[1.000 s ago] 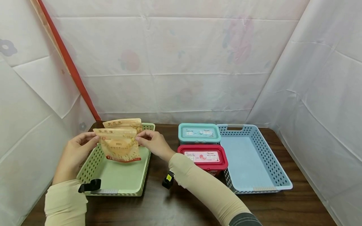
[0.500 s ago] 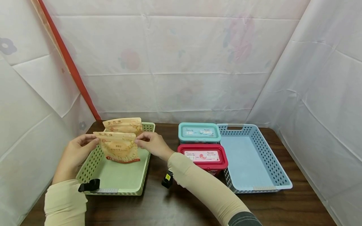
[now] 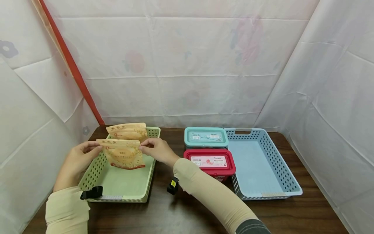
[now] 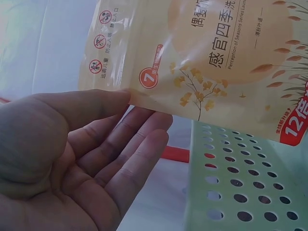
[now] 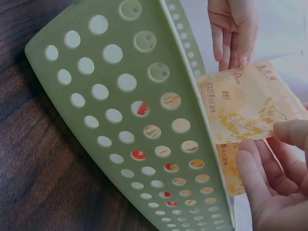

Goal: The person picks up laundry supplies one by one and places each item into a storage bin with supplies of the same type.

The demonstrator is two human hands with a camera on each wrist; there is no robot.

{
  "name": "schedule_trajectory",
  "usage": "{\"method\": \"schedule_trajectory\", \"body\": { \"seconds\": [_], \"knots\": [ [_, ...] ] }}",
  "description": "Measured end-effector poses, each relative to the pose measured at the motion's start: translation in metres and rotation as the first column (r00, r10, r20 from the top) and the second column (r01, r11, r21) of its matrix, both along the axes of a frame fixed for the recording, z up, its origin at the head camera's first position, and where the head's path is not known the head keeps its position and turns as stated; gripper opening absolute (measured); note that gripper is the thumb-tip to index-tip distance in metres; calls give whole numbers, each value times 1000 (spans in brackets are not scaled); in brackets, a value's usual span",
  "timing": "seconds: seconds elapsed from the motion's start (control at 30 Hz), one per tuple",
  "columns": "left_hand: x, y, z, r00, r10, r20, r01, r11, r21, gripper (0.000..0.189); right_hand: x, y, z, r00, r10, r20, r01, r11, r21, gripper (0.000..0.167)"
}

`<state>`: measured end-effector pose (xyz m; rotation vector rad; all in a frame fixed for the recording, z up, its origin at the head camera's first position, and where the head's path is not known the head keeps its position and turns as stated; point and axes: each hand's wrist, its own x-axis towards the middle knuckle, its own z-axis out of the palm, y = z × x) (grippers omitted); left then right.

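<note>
My left hand (image 3: 76, 162) pinches the upper left corner of a yellow laundry pouch (image 3: 124, 156) between thumb and fingers. At its upper right edge, my right hand (image 3: 160, 150) pinches the same pouch. The pouch stands tilted inside a light green perforated basket (image 3: 122, 188), printed side facing me. Behind it a second, matching pouch (image 3: 128, 130) leans at the basket's far end, its lower part hidden. In the left wrist view the held pouch (image 4: 163, 67) shows a red band at its bottom corner. Through the green basket's holes, the right wrist view shows parts of the pouches.
A turquoise lidded box (image 3: 205, 137) and a red lidded box (image 3: 210, 163) stand to the right of the green basket. Beside them lies a light blue perforated basket (image 3: 257, 165). White cloth (image 3: 187, 65) hangs behind and on both sides of the dark wooden table (image 3: 163, 214).
The front pouch's top edge has come down and toward me, showing more of the rear pouch. Both hands keep their pinch and have shifted only slightly.
</note>
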<state>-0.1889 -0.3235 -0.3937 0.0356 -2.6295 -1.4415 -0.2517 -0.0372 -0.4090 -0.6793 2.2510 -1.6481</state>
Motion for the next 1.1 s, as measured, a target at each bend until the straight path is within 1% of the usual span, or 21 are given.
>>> {"method": "schedule_trajectory", "body": {
  "seconds": [0.17, 0.43, 0.57, 0.77, 0.87, 1.0, 1.1],
  "knots": [
    [1, 0, 0, 1000, 0, 14, 0, 1000, 1, 44, 2, -2, 1, 1000, -1, 1, 1, 1000, 25, 13],
    [3, -2, -1, 1000, -15, 9, 15, 1000, -13, 41, 3, -4, 2, 999, 14, -34, -12, 998, 56, 15],
    [3, -3, -3, 1000, -23, 5, 23, 1000, -5, 40, 3, -3, 2, 999, 23, -30, -22, 998, 53, 16],
    [4, -4, -4, 999, -32, 16, 33, 999, -39, 40, 4, -3, 4, 999, 37, -24, -35, 997, 69, 18],
    [4, -4, -4, 999, -37, 9, 38, 998, -42, 40, 4, -3, 4, 999, 41, -23, -39, 996, 78, 20],
    [5, -4, -4, 999, -38, 10, 39, 999, -32, 43, 4, -3, 4, 999, 46, -24, -44, 996, 84, 21],
    [6, -4, -2, 999, -32, 28, 33, 998, -47, 47, 3, -2, 4, 998, 54, -21, -52, 995, 82, 24]
  ]
}}
